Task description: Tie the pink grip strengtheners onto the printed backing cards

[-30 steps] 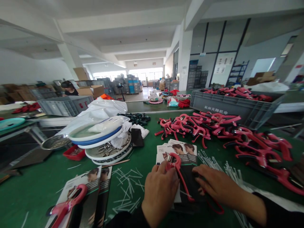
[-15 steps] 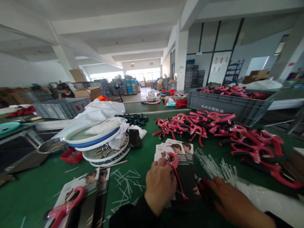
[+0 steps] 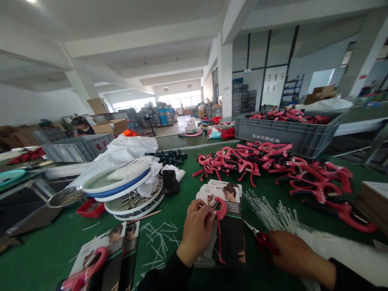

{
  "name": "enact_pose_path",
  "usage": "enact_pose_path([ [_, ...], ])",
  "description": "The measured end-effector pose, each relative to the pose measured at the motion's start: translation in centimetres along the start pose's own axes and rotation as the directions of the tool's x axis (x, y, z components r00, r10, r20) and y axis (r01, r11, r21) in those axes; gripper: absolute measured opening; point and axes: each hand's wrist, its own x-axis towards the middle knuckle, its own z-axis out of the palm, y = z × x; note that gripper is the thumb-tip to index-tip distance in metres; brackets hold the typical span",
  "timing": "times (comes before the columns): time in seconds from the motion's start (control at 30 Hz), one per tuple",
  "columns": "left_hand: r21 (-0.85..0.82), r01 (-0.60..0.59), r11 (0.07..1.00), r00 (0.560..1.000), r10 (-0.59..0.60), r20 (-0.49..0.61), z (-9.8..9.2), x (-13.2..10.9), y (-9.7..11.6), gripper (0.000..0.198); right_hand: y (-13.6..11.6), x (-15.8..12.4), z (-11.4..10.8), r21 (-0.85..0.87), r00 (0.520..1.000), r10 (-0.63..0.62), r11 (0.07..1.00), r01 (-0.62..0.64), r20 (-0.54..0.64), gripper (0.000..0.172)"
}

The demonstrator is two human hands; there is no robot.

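My left hand [image 3: 198,228] is closed around the upper part of a pink hand grip strengthener [image 3: 222,210], which lies on a stack of printed cards [image 3: 232,242]. Its spring shows beside my fingertips. To the right of the stack, my right hand [image 3: 291,250] is closed on red-handled scissors [image 3: 263,239]; their metal tips point toward the cards. Just beyond that hand, many white cable ties [image 3: 273,210] stick out of a clear plastic bag. At the lower left, another pink hand grip strengthener [image 3: 87,266] rests on a printed card.
Pink hand grips [image 3: 236,159] are heaped behind the cards, before a grey crate [image 3: 273,133] full of more. Cut tie pieces [image 3: 160,238] lie scattered on the green table. At left stand stacked round trays [image 3: 112,206] with metal parts and a red dish [image 3: 91,208].
My right hand has closed on the scissors, and their tips now show pointing at the cards. My left fingers have shifted up toward the grip's spring. The view has turned slightly.
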Motion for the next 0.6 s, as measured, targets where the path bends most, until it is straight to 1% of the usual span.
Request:
enact_pose_path([
  [0.07, 0.043, -0.033, 0.998, 0.999, 0.035, -0.029, 0.2, -0.5, 0.2, 0.018, 0.4, 0.5, -0.2, 0.066, 0.998, 0.041, 0.997, -0.044, 0.047, 0.013],
  [0.1, 0.073, -0.052, 0.996, 0.998, 0.054, -0.036, 0.2, -0.7, 0.4, 0.019, 0.6, 0.6, -0.2, 0.150, 0.994, 0.065, 0.986, -0.077, 0.083, 0.007],
  [0.13, 0.101, -0.067, 0.993, 0.997, 0.071, -0.040, 0.3, -0.9, 0.6, 0.020, 0.8, 0.6, -0.3, 0.275, 0.989, 0.097, 0.953, -0.125, 0.116, 0.004],
  [0.17, 0.129, -0.075, 0.989, 0.996, 0.081, -0.041, 0.3, -1.0, 0.8, 0.021, 0.9, 0.4, -0.5, 0.418, 0.980, 0.130, 0.890, -0.184, 0.154, 0.007],
  [0.2, 0.152, -0.076, 0.986, 0.996, 0.083, -0.041, 0.2, -1.1, 1.0, 0.022, 0.8, 0.1, -0.8, 0.559, 0.968, 0.165, 0.793, -0.243, 0.188, 0.011],
  [0.23, 0.170, -0.071, 0.983, 0.996, 0.078, -0.034, 0.2, -1.1, 1.2, 0.023, 0.6, -0.3, -1.2, 0.683, 0.958, 0.197, 0.672, -0.288, 0.210, 0.015],
  [0.27, 0.186, -0.062, 0.981, 0.998, 0.067, -0.021, 0.0, -1.1, 1.4, 0.023, 0.2, -0.8, -1.7, 0.780, 0.951, 0.225, 0.546, -0.305, 0.214, 0.019],
  [0.3, 0.203, -0.051, 0.978, 0.999, 0.053, -0.002, -0.1, -1.0, 1.6, 0.023, -0.6, -1.4, -2.2, 0.854, 0.949, 0.247, 0.433, -0.288, 0.195, 0.022],
  [0.33, 0.221, -0.043, 0.974, 0.999, 0.039, 0.023, -0.3, -0.9, 1.7, 0.023, -1.6, -1.8, -2.8, 0.912, 0.958, 0.245, 0.341, -0.228, 0.148, 0.023],
  [0.37, 0.243, -0.036, 0.969, 0.998, 0.024, 0.050, -0.4, -0.8, 1.9, 0.023, -2.9, -2.1, -3.3, 0.947, 0.969, 0.227, 0.280, -0.158, 0.095, 0.024],
  [0.4, 0.268, -0.025, 0.963, 0.997, 0.005, 0.077, -0.6, -0.6, 2.1, 0.023, -4.4, -2.1, -3.8, 0.967, 0.978, 0.204, 0.236, -0.099, 0.050, 0.026],
  [0.43, 0.295, -0.015, 0.955, 0.994, -0.017, 0.104, -0.8, -0.5, 2.2, 0.023, -6.1, -1.9, -4.1, 0.975, 0.989, 0.148, 0.213, -0.057, 0.025, 0.029],
  [0.47, 0.319, -0.008, 0.948, 0.991, -0.034, 0.128, -1.0, -0.5, 2.3, 0.023, -7.8, -1.4, -4.3, 0.978, 0.997, 0.073, 0.208, 0.011, -0.026, 0.029],
  [0.5, 0.341, -0.010, 0.940, 0.988, -0.044, 0.150, -1.1, -0.4, 2.4, 0.023, -9.5, -0.5, -4.3, 0.973, 0.995, 0.024, 0.213, 0.085, -0.092, 0.026],
  [0.57, 0.374, -0.034, 0.927, 0.981, -0.041, 0.191, -1.4, -0.4, 2.6, 0.024, -12.3, 1.7, -3.9, 0.945, 0.967, -0.005, 0.212, 0.250, -0.255, 0.020],
  [0.6, 0.383, -0.056, 0.922, 0.977, -0.028, 0.211, -1.6, -0.5, 2.6, 0.025, -13.3, 2.9, -3.6, 0.914, 0.945, -0.021, 0.250, 0.320, -0.326, 0.018],
])
